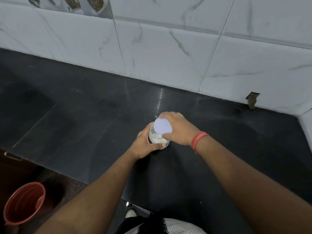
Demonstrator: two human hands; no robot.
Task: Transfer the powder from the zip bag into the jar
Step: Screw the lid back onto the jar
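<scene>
1. The right hand (175,128) pinches the white lid (163,126) by its rim, tilted over the mouth, apparently to seat or lift it.
2. The left hand (146,143) wraps closed around the jar (157,138), steadying it upright.
3. White powder (156,136) lies inside the jar on the dark counter (94,115).
4. No zip bag is in view.

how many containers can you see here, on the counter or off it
2. A clear jar with white powder stands on the dark counter, gripped by the left hand. A red bucket sits on the floor at lower left. No zip bag shows; others may lie outside the frame.
</scene>
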